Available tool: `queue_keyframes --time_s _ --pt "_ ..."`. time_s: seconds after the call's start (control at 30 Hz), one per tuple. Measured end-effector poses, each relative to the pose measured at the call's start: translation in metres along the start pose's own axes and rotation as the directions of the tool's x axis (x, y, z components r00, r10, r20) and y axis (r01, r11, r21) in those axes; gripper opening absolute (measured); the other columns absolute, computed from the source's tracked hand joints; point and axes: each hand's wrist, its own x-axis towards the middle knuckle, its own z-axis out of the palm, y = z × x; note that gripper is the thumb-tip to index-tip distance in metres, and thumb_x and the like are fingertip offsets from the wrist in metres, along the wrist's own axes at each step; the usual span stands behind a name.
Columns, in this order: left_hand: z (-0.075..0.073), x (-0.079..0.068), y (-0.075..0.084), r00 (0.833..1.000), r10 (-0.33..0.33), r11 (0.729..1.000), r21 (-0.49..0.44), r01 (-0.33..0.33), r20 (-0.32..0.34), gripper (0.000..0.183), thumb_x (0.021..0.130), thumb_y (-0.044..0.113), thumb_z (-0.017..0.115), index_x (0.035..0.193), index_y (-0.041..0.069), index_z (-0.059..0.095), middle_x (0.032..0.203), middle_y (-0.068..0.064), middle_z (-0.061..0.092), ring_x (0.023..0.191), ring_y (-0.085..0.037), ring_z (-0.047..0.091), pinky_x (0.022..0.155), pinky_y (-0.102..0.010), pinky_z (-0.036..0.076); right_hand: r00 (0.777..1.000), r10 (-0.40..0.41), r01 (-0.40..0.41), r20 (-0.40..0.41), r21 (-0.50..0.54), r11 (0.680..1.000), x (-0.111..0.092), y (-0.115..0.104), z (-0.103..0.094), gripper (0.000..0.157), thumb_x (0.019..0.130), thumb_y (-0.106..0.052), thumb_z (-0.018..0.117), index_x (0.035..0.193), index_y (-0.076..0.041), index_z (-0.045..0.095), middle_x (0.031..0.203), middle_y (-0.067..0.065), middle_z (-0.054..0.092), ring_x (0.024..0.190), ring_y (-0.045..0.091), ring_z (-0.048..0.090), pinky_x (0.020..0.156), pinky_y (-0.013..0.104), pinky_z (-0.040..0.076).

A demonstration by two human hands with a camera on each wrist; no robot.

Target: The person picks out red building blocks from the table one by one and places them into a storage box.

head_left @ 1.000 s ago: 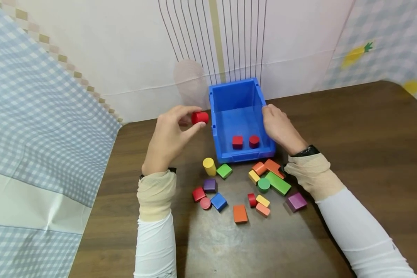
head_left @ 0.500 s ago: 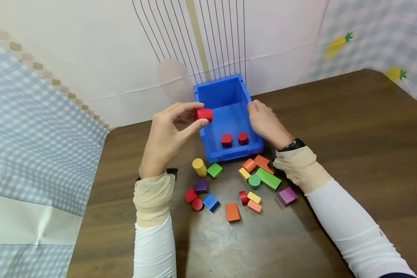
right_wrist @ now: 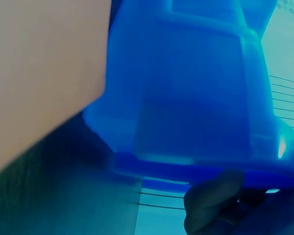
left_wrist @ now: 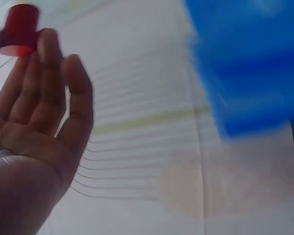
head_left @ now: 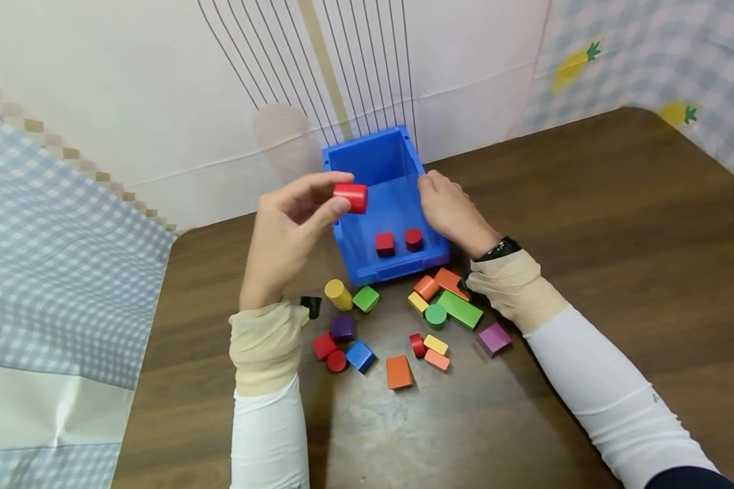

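Note:
My left hand (head_left: 284, 227) pinches a red cylinder block (head_left: 351, 197) between thumb and fingertips. In the head view the block overlaps the left wall of a blue bin (head_left: 373, 274); in the left wrist view the red cylinder (left_wrist: 20, 29) shows at upper left, apart from the blurred bin. My right hand (head_left: 455, 209) grips the bin's right rim, and its curled fingers (right_wrist: 210, 200) show at that edge in the right wrist view. Inside the bin, near its front, lie a red cube (head_left: 385, 244) and a short red cylinder (head_left: 413, 240).
Several loose blocks lie before the bin, among them a yellow cylinder (head_left: 339, 295), a green block (head_left: 460, 310), a blue cube (head_left: 361, 356), an orange block (head_left: 399, 373) and a purple block (head_left: 494, 339). A patterned cloth wall (head_left: 220, 102) stands behind the table.
My left hand has carried the red cylinder rightward relative to the bin, from beside its left wall to overlapping it. The right hand keeps its grip. The head view has shifted.

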Motion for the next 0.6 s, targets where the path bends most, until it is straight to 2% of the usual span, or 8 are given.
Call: queue_keyframes --time_s 0.1,0.23,0.43,0.6 --pt "-0.004 -0.005 0.008 0.996 0.043 0.984 -0.167 -0.055 -0.072 0.059 0.09 0.051 0.08 0.124 0.003 0.076 0.098 -0.014 0.075 0.081 -0.024 0.07 0.076 -0.031 0.059 1.0 0.003 -0.003 0.017 0.007 1.0 -0.001 -0.004 0.002 0.06 0.113 -0.043 0.017 0.142 -0.003 0.05 0.126 0.018 0.054 0.116 0.035 0.054 0.099 0.054 0.049" --pt "-0.006 -0.008 0.014 0.99 0.06 0.967 -0.237 -0.089 -0.129 0.064 0.087 0.056 0.081 0.121 0.002 0.077 0.09 -0.012 0.074 0.074 -0.02 0.069 0.075 -0.03 0.057 0.999 0.02 -0.021 0.044 0.025 0.999 -0.002 -0.007 0.006 0.06 0.113 -0.043 0.017 0.147 -0.004 0.046 0.133 0.018 0.055 0.12 0.036 0.056 0.104 0.057 0.051" --pt "-0.003 -0.007 0.01 0.992 0.046 0.974 -0.215 -0.071 -0.119 0.065 0.088 0.058 0.08 0.122 0.002 0.077 0.092 -0.012 0.075 0.076 -0.02 0.067 0.074 -0.029 0.056 0.998 0.022 -0.024 0.052 0.028 0.999 -0.003 -0.007 0.007 0.06 0.113 -0.043 0.016 0.147 -0.003 0.046 0.13 0.018 0.055 0.118 0.036 0.056 0.101 0.056 0.052" --pt "0.001 -0.004 -0.003 0.998 0.011 0.983 -0.18 -0.024 -0.068 0.065 0.088 0.06 0.078 0.124 0.006 0.076 0.103 -0.013 0.075 0.082 -0.03 0.066 0.075 -0.032 0.058 0.999 0.013 -0.013 0.039 0.017 1.0 -0.004 -0.006 0.006 0.06 0.113 -0.043 0.016 0.144 -0.003 0.048 0.128 0.018 0.054 0.116 0.036 0.056 0.099 0.055 0.051"
